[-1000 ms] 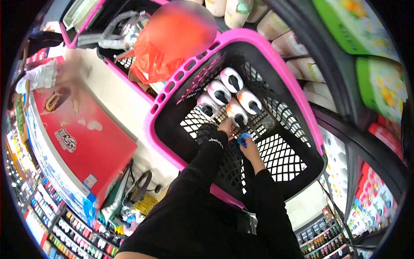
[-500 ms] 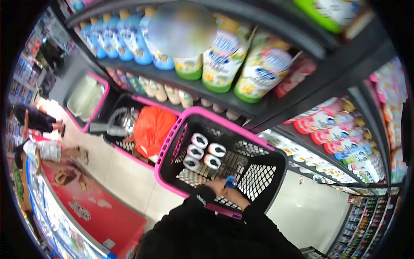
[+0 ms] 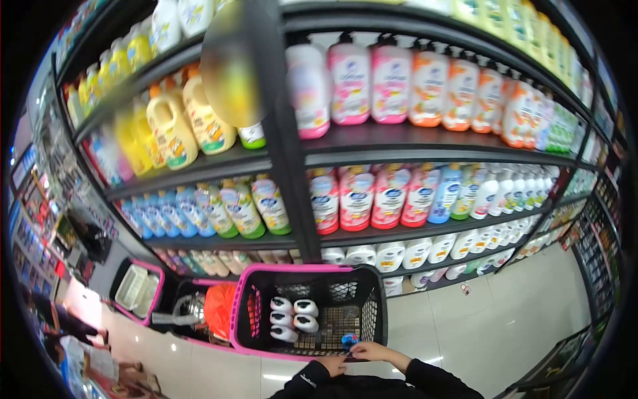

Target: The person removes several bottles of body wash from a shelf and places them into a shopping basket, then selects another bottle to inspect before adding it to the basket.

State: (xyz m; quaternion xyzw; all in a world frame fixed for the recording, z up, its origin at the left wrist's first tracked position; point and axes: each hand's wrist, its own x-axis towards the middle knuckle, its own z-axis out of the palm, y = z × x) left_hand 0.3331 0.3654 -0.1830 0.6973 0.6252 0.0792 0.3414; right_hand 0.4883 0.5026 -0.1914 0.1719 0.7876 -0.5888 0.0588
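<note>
A black basket with a pink rim (image 3: pixel 302 267) stands in front of me. Inside, at its left, several white bottles (image 3: pixel 280 318) with dark tops stand in two columns. My right hand (image 3: pixel 372 352) reaches over the near rim, its fingers pinched at a small blue item (image 3: pixel 349 340) whose kind I cannot make out. Close beside it, my left hand (image 3: pixel 332 364) is at the near rim; its fingers are too small and partly hidden to read. Black sleeves cover both my arms.
Tall dark shelves (image 3: pixel 425 149) full of pump bottles (image 3: pixel 350 80) and other bottles rise behind the basket. More baskets stand to the left, one with a red-orange bag (image 3: pixel 220 311), another with a pale tray (image 3: pixel 136 290). People (image 3: pixel 100 359) are at lower left.
My view has tilted up and swung, so more shelves show and the basket appears lower and smaller. Both hands remain together near the basket's near side, by the blue item.
</note>
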